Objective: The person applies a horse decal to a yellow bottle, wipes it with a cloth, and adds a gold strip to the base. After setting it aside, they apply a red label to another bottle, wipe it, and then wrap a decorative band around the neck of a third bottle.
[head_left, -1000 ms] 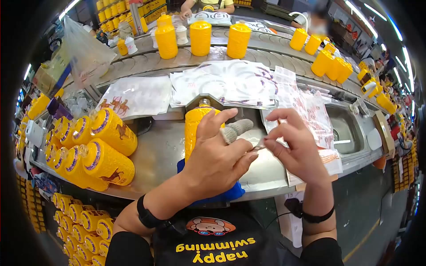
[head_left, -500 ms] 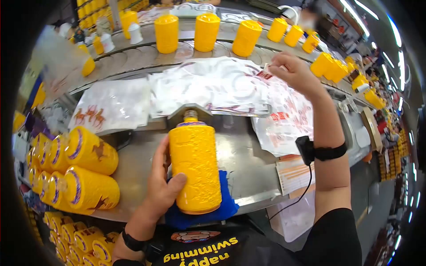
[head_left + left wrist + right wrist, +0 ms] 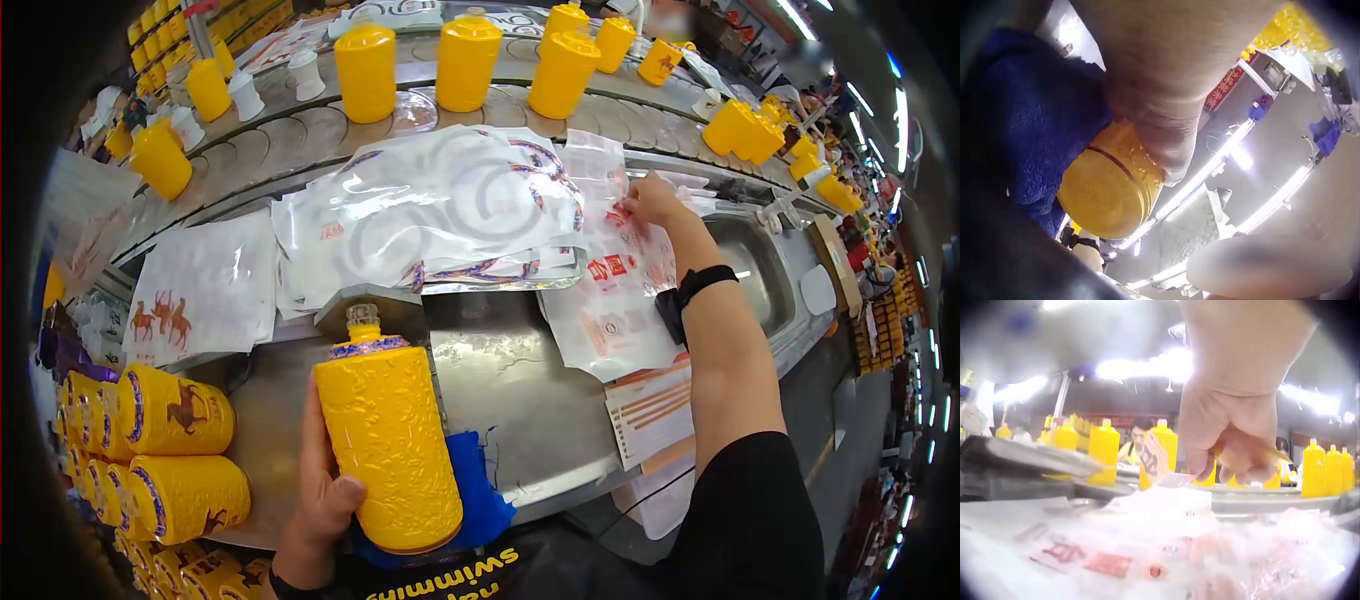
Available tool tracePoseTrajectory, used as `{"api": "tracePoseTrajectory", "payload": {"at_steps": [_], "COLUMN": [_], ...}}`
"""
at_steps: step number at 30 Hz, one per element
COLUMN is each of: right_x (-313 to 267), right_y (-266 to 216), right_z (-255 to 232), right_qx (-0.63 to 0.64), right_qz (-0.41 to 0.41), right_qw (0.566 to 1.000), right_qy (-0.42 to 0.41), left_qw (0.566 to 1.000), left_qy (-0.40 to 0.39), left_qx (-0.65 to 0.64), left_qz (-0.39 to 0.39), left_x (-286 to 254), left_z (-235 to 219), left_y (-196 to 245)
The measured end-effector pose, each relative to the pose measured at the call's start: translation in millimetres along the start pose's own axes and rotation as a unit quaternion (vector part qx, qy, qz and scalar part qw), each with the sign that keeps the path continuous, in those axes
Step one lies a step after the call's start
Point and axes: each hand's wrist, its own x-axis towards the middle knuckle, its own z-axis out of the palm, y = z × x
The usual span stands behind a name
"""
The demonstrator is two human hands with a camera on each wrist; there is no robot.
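Left hand [image 3: 325, 490] curled round the yellow bottle [image 3: 395, 450], thumb along its left side, bottle by the blue cloth [image 3: 482, 497] on the near worktop [image 3: 515, 385], right arm stretched far, right hand [image 3: 655, 200] pinching a printed slip [image 3: 1161, 464]

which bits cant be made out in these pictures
Some fingers of the left hand: head view, hidden behind the yellow bottle.
Yellowish shape at the right hand: right wrist view, blurred.
Printed slip's smallest print: right wrist view, too small.
Shirt lettering: head view, cut off by bottom edge.
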Motion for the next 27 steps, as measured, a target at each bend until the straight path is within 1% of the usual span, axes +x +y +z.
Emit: {"api": "tracePoseTrajectory", "payload": {"at_steps": [1,2,5,6,8,10,12,14,17,18,19,20,21,22,24,25,26,27], "right_x": [0.5,2.9,-2.6,-5.0,-34.7,-62.6,-96.8,-133.0,-180.7,-191.4,-199.7,-209.7,-211.9,-217.5,-226.8,-228.8,-225.2,-222.3], "right_y": [-2.4,-0.5,-8.1,-10.8,-49.0,-74.7,-114.8,-154.7,-202.6,-213.9,-224.2,-234.9,-239.1,-246.6,-263.3,-270.9,-280.1,-288.7], "right_z": [4.7,2.1,-25.0,-37.1,-79.6,-105.6,-136.9,-164.2,-197.1,-205.7,-212.6,-218.0,-216.9,-220.8,-224.8,-223.0,-212.9,-203.8], "right_qx": [-0.021,-0.027,0.038,0.038,0.094,0.152,0.127,0.154,0.213,0.221,0.228,0.256,0.266,0.278,0.311,0.332,0.346,0.35], "right_qz": [-0.004,-0.036,-0.125,-0.166,-0.175,-0.233,-0.273,-0.279,-0.306,-0.331,-0.354,-0.36,-0.398,-0.413,-0.428,-0.427,-0.441,-0.436], "right_qw": [1.0,0.999,0.987,0.981,0.973,0.949,0.94,0.938,0.923,0.913,0.903,0.894,0.875,0.864,0.847,0.841,0.827,0.829], "right_qy": [0.022,0.02,0.088,0.097,0.119,0.149,0.164,0.138,0.098,0.091,0.083,0.073,0.079,0.075,0.045,0.019,0.031,0.013], "left_qw": [1.0,1.0,1.0,1.0,1.0,0.999,0.998,0.996,0.996,0.993,0.994,0.993,0.993,0.992,0.988,0.989,0.99,0.991], "left_qy": [0.0,0.0,-0.008,-0.01,-0.021,-0.022,-0.027,-0.054,-0.052,-0.079,-0.071,-0.064,-0.057,-0.055,-0.048,-0.042,-0.035,-0.028], "left_qx": [-0.008,-0.016,-0.027,-0.027,-0.003,0.023,0.03,0.019,-0.021,-0.011,-0.001,0.009,0.017,0.04,0.083,0.076,0.069,0.063], "left_qz": [-0.003,-0.007,-0.005,-0.002,0.019,0.033,0.046,0.063,0.07,0.083,0.088,0.094,0.1,0.109,0.123,0.122,0.119,0.118], "left_x": [1.2,1.6,1.0,0.7,2.1,1.1,1.3,3.4,6.0,6.5,6.1,5.4,4.5,2.7,-2.6,-4.0,-5.3,-6.0], "left_z": [0.9,2.4,2.3,1.0,-6.1,-10.4,-6.3,-3.3,-8.9,-7.6,-7.0,-7.0,-6.8,-6.6,-5.6,-4.6,-4.0,-3.2], "left_y": [0.6,1.2,-1.4,-3.5,-14.4,-14.5,-8.1,-4.0,-10.7,-3.7,-3.5,-5.8,-6.0,-2.9,3.3,4.5,5.5,6.8]}}
